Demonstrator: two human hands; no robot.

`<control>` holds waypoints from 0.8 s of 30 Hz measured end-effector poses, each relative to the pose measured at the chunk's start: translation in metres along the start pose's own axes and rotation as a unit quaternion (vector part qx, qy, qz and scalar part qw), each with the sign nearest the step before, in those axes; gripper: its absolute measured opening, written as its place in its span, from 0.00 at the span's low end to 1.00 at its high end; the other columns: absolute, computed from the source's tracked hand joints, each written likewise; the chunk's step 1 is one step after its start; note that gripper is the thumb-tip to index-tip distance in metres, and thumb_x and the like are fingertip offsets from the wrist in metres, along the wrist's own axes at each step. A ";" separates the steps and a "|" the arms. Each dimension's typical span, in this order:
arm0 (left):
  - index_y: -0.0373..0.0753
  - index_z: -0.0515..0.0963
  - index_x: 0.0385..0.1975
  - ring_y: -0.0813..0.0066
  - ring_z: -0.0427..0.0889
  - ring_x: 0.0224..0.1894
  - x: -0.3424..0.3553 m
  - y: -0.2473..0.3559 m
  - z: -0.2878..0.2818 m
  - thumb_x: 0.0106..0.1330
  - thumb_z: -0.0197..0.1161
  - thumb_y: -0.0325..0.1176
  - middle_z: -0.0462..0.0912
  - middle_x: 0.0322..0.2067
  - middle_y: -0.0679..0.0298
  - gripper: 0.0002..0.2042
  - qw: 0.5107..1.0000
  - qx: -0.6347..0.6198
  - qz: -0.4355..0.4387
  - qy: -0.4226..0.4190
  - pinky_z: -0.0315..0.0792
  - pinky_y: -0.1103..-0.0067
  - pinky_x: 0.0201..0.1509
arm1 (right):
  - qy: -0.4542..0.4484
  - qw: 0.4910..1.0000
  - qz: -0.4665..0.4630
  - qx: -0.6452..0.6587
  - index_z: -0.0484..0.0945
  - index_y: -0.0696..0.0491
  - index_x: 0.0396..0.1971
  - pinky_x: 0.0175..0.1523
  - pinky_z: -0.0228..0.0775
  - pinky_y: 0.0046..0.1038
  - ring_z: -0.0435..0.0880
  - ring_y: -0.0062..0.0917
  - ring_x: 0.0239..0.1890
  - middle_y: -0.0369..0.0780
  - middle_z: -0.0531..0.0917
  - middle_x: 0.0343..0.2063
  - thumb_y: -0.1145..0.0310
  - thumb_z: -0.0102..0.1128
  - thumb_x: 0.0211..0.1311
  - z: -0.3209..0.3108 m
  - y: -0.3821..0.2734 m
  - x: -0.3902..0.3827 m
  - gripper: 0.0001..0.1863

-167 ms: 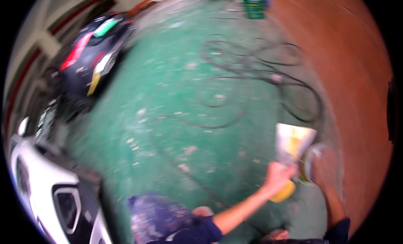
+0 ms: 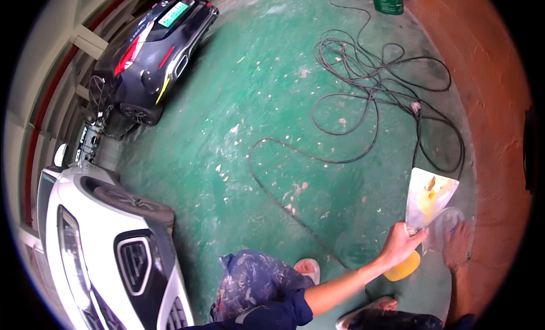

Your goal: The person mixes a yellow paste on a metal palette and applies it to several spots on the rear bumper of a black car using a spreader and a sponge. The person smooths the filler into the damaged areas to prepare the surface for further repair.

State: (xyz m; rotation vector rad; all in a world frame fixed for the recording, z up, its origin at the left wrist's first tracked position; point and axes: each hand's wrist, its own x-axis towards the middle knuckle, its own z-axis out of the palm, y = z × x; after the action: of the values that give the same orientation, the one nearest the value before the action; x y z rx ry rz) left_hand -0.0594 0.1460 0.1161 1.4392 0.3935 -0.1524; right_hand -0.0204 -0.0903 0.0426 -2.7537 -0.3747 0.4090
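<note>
My left hand is closed around a putty knife, its wide pale blade pointing away from me. Yellowish filler smears the middle of that blade. Just below this hand shows a rounded yellow thing; its kind is unclear, and whether the hand touches it I cannot tell. My right hand is beside the orange-brown surface, smeared by motion. At its fingers is a pale, round, see-through thing, too blurred to name. Whether the fingers grip it or only touch it is not clear.
A tangled black cable sprawls over the green floor, one strand running toward my feet. A green bucket stands far off by the orange-brown surface. To the left are a white car and a dark car.
The view has swung, so the cars, cable and bucket appear farther right. My left hand keeps its hold on the putty knife. My right hand stays beside the round thing.
</note>
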 end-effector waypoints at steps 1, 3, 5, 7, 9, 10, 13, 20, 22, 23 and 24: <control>0.29 0.80 0.47 0.83 0.75 0.40 0.026 0.002 0.018 0.69 0.64 0.28 0.84 0.39 0.69 0.11 0.998 -0.055 0.030 -0.022 0.73 0.79 0.49 | 0.058 0.998 -0.028 -0.026 0.70 0.63 0.54 0.58 0.62 0.48 0.72 0.50 0.53 0.55 0.74 0.48 0.59 0.55 0.67 0.002 -0.007 0.010 0.24; 0.29 0.80 0.48 0.83 0.76 0.40 0.018 0.041 0.021 0.69 0.64 0.27 0.83 0.40 0.70 0.11 0.987 -0.150 0.055 -0.024 0.73 0.79 0.49 | 0.027 0.999 -0.033 -0.028 0.71 0.62 0.53 0.55 0.64 0.46 0.73 0.47 0.50 0.53 0.75 0.47 0.60 0.55 0.67 -0.023 -0.021 -0.005 0.23; 0.29 0.82 0.42 0.85 0.75 0.35 0.007 0.052 0.022 0.69 0.64 0.32 0.85 0.32 0.66 0.12 0.979 -0.187 0.080 0.009 0.73 0.77 0.42 | -0.021 0.999 -0.027 -0.019 0.72 0.61 0.53 0.53 0.67 0.44 0.75 0.44 0.48 0.52 0.77 0.45 0.60 0.56 0.68 -0.058 -0.042 -0.037 0.22; 0.29 0.83 0.40 0.86 0.75 0.32 -0.030 0.149 -0.009 0.68 0.65 0.35 0.86 0.29 0.64 0.13 0.982 -0.160 0.076 0.072 0.74 0.76 0.38 | -0.114 0.992 -0.026 0.047 0.74 0.60 0.52 0.50 0.69 0.41 0.77 0.41 0.45 0.50 0.78 0.43 0.60 0.57 0.69 -0.108 -0.076 -0.072 0.20; 0.31 0.84 0.39 0.87 0.77 0.33 -0.082 0.219 -0.041 0.67 0.67 0.34 0.86 0.30 0.68 0.11 0.989 -0.136 -0.016 0.061 0.73 0.79 0.37 | -0.193 0.974 0.029 0.112 0.75 0.59 0.51 0.47 0.71 0.39 0.78 0.38 0.43 0.49 0.80 0.41 0.60 0.57 0.69 -0.156 -0.100 -0.120 0.19; 0.32 0.84 0.37 0.87 0.77 0.31 -0.103 0.252 -0.055 0.67 0.68 0.35 0.84 0.29 0.70 0.10 0.988 -0.130 -0.035 0.075 0.72 0.79 0.35 | -0.225 0.964 0.048 0.133 0.76 0.59 0.51 0.46 0.72 0.38 0.79 0.37 0.42 0.48 0.81 0.40 0.60 0.58 0.69 -0.182 -0.116 -0.137 0.19; 0.37 0.83 0.27 0.87 0.75 0.25 -0.169 0.347 -0.087 0.64 0.71 0.40 0.80 0.22 0.74 0.12 0.981 -0.121 -0.043 0.149 0.69 0.79 0.29 | -0.334 0.911 0.110 0.217 0.78 0.57 0.50 0.42 0.75 0.35 0.81 0.32 0.38 0.46 0.83 0.37 0.61 0.59 0.70 -0.275 -0.163 -0.179 0.17; 0.36 0.83 0.29 0.86 0.75 0.29 -0.299 0.568 -0.173 0.66 0.69 0.38 0.81 0.25 0.72 0.11 0.975 -0.102 -0.063 0.185 0.70 0.79 0.33 | -0.458 0.676 0.015 0.577 0.78 0.58 0.50 0.36 0.79 0.31 0.85 0.29 0.35 0.44 0.86 0.36 0.45 0.51 0.71 -0.479 -0.418 -0.085 0.28; 0.35 0.82 0.27 0.88 0.72 0.28 -0.309 0.554 -0.183 0.66 0.69 0.37 0.78 0.22 0.74 0.12 0.974 -0.156 -0.004 0.164 0.68 0.79 0.29 | -0.444 0.623 -0.049 0.642 0.77 0.60 0.51 0.36 0.79 0.32 0.85 0.31 0.36 0.44 0.86 0.38 0.35 0.45 0.70 -0.519 -0.512 -0.055 0.38; 0.35 0.81 0.25 0.88 0.71 0.28 -0.317 0.554 -0.190 0.67 0.69 0.36 0.77 0.21 0.74 0.12 0.970 -0.174 0.015 0.168 0.67 0.80 0.28 | -0.429 0.642 -0.067 0.632 0.77 0.61 0.49 0.39 0.77 0.29 0.84 0.28 0.36 0.43 0.86 0.38 0.45 0.49 0.71 -0.529 -0.541 -0.058 0.30; 0.34 0.81 0.28 0.88 0.72 0.28 -0.318 0.564 -0.199 0.67 0.69 0.36 0.78 0.22 0.74 0.11 0.969 -0.183 0.023 0.164 0.67 0.80 0.28 | -0.402 0.666 -0.078 0.623 0.77 0.61 0.48 0.42 0.76 0.27 0.83 0.24 0.36 0.41 0.86 0.38 0.55 0.54 0.72 -0.541 -0.566 -0.061 0.22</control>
State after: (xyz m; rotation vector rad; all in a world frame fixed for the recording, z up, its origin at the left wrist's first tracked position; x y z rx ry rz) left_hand -0.1994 0.3748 0.7379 1.1041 0.6239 0.1936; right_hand -0.0202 0.2540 0.7488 -1.0652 -0.3154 1.2467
